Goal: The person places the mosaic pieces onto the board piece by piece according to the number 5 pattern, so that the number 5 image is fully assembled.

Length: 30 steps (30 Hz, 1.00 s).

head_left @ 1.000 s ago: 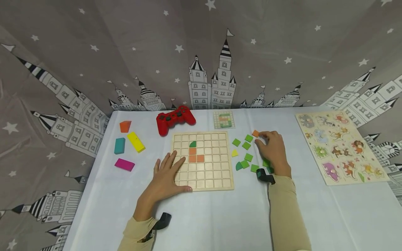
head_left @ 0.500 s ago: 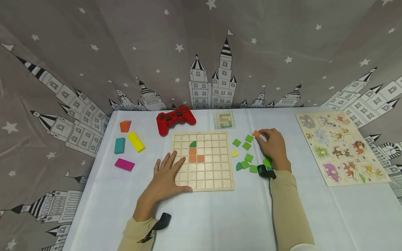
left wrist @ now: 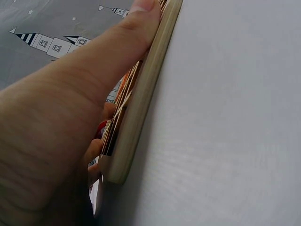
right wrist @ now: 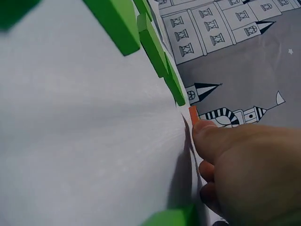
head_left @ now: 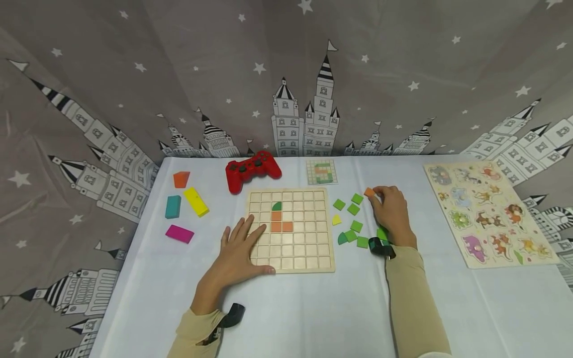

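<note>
My left hand (head_left: 237, 253) rests with spread fingers on the left edge of a square wooden grid board (head_left: 309, 248); its thumb (left wrist: 127, 35) lies along the near edge. Orange square tiles (head_left: 276, 226) and a green quarter-round tile (head_left: 277, 206) sit in the board's cells. Right of the board, my right hand (head_left: 392, 213) pinches a loose orange square tile (head_left: 369, 192) between thumb and fingers. Several green square tiles (head_left: 353, 210), a yellow piece (head_left: 336, 220) and a green quarter-round piece (head_left: 342, 238) lie nearby. Some green pieces are partly hidden under the right wrist.
A patterned card (head_left: 322, 172) lies behind the board, with a red game controller (head_left: 252, 171) to its left. Yellow (head_left: 196, 201), teal (head_left: 172, 207), magenta (head_left: 179, 233) and orange (head_left: 181, 179) blocks stand at left. An animal puzzle board (head_left: 488, 214) lies at far right.
The right hand has shifted slightly, and the orange tile at its fingertips has turned a little. The left hand stays on the board. The whole head view has moved slightly.
</note>
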{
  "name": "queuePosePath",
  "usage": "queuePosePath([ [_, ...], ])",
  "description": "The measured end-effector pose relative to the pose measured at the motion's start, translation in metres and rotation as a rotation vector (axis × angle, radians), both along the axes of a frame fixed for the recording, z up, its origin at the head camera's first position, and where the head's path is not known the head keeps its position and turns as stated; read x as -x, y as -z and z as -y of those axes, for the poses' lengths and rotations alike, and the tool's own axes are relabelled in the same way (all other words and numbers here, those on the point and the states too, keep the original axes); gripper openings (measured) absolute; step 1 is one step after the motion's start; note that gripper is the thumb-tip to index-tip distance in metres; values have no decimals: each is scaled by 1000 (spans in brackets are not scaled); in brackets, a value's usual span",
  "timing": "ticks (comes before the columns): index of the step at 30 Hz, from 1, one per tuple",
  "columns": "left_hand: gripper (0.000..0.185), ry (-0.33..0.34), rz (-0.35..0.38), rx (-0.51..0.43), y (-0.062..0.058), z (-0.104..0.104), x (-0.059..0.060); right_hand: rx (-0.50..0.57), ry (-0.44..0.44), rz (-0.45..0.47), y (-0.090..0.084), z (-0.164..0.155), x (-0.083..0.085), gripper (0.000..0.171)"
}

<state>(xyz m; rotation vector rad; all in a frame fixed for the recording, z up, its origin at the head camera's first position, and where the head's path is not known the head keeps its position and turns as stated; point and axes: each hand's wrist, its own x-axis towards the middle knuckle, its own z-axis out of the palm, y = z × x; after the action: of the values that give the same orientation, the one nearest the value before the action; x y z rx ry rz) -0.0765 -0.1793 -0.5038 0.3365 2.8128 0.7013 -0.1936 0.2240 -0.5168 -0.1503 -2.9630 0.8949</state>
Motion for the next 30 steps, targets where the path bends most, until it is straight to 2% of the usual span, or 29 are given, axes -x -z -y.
queuePosePath([
  [10, 111, 3, -11, 11, 1, -1, 1, 49, -89, -42, -20, 13, -15, 37],
  [24, 111, -7, -1, 5, 2, 0, 0, 35, -362, -85, -25, 88, -45, 37],
  [30, 111, -8, 9, 24, 3, 0, 1, 1, -432, -96, -25, 114, -51, 33],
])
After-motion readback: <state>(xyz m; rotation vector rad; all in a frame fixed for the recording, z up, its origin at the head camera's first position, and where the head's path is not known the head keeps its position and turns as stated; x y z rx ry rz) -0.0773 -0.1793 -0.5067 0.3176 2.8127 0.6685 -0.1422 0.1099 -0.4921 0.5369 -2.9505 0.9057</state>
